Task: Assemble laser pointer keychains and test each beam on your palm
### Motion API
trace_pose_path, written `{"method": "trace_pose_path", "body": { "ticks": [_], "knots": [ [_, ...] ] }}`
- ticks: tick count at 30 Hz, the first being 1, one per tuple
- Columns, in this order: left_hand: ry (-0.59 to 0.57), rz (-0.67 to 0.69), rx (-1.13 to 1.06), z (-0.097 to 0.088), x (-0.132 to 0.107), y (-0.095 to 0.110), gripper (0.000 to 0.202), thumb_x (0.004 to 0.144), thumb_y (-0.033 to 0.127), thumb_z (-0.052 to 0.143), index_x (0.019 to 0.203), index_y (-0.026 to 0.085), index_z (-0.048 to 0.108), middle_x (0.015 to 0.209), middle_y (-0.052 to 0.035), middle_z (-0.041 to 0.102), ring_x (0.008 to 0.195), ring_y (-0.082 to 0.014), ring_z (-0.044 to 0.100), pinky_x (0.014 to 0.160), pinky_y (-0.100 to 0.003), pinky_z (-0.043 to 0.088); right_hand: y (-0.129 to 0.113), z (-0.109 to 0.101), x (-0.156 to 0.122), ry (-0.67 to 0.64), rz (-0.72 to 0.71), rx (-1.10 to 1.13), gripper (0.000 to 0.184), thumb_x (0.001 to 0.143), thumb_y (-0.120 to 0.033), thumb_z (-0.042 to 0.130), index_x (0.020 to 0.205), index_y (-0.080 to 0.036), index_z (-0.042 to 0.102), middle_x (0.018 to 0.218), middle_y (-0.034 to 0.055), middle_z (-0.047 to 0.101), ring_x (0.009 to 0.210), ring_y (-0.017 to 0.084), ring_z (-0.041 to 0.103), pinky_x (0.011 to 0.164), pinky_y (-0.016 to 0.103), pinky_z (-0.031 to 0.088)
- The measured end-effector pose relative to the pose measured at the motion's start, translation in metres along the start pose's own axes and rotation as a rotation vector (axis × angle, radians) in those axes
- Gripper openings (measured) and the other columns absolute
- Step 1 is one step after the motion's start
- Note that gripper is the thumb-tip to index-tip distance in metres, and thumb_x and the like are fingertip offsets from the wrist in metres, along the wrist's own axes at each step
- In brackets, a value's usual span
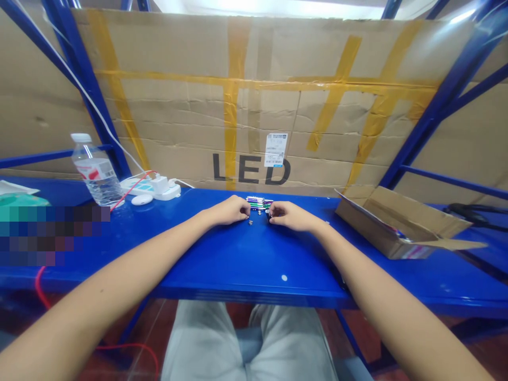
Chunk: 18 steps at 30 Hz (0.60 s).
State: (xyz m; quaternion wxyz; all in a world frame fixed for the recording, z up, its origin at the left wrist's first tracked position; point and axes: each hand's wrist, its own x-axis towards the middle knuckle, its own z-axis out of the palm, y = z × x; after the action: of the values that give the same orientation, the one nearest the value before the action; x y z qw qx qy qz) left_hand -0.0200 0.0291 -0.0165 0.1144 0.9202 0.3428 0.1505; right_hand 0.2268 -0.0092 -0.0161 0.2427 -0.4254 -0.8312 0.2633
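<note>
Several slim, shiny, coloured sticks that look like pens (pixel 255 201) lie side by side on the blue table, between and just beyond my hands. My left hand (pixel 229 210) rests at their left end, its fingers curled together with the tips pointing down. Whatever those fingertips hold, if anything, is too small to tell. On the other side, my right hand (pixel 291 216) pinches a small dark piece (pixel 268 216) between thumb and fingers. Tiny metallic bits (pixel 251 223) lie on the tabletop between the hands, close to the left fingertips.
An open cardboard box (pixel 369 225) stands on the right of the blue table (pixel 238 259). At left are a water bottle (pixel 97 172), a white power strip (pixel 169 191) and a white round case (pixel 142 200). A large taped cardboard sheet (pixel 178 121) rises behind. A pale disc (pixel 284 278) lies near the front edge.
</note>
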Motion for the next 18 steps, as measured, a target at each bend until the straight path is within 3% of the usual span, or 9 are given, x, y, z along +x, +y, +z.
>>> {"method": "trace_pose_path", "body": {
  "ticks": [4,8,14,18],
  "knots": [
    [-0.018,0.125,0.019,0.0,-0.001,-0.003,0.021,0.079,0.007,0.058,0.084,0.017,0.075,0.088,-0.0039,0.074,0.08,-0.0151,0.065,0.076,-0.025,0.045,0.001,0.001,0.001,0.009,-0.009,0.025,0.014,0.072,-0.024,0.064,0.082,-0.017,0.058,0.083,0.002,0.063,0.075,0.017,0.055,0.075,0.031,0.044],
    [0.003,0.154,0.021,-0.001,-0.001,-0.002,0.02,0.079,0.008,0.058,0.083,0.017,0.075,0.085,-0.0029,0.074,0.076,-0.0146,0.064,0.074,-0.026,0.046,0.002,0.002,0.001,0.02,-0.032,0.033,0.013,0.072,-0.022,0.063,0.084,-0.018,0.061,0.087,0.0037,0.067,0.08,0.019,0.059,0.078,0.033,0.046],
    [0.338,0.171,-0.124,-0.004,-0.006,0.022,0.011,0.084,0.017,0.061,0.086,0.016,0.072,0.083,-0.0026,0.071,0.074,-0.013,0.063,0.071,-0.025,0.046,0.006,0.004,0.003,0.044,-0.07,0.181,0.014,0.072,-0.019,0.061,0.087,-0.019,0.06,0.086,0.0023,0.069,0.082,0.018,0.063,0.078,0.031,0.049],
    [0.404,0.293,-0.087,0.001,-0.007,0.038,0.012,0.088,0.018,0.06,0.088,0.016,0.071,0.086,-0.0042,0.071,0.081,-0.0145,0.064,0.076,-0.026,0.048,0.004,0.005,0.002,0.054,-0.085,0.228,0.014,0.072,-0.021,0.063,0.086,-0.018,0.061,0.083,0.0011,0.066,0.078,0.017,0.061,0.075,0.03,0.048]
  ]
}}
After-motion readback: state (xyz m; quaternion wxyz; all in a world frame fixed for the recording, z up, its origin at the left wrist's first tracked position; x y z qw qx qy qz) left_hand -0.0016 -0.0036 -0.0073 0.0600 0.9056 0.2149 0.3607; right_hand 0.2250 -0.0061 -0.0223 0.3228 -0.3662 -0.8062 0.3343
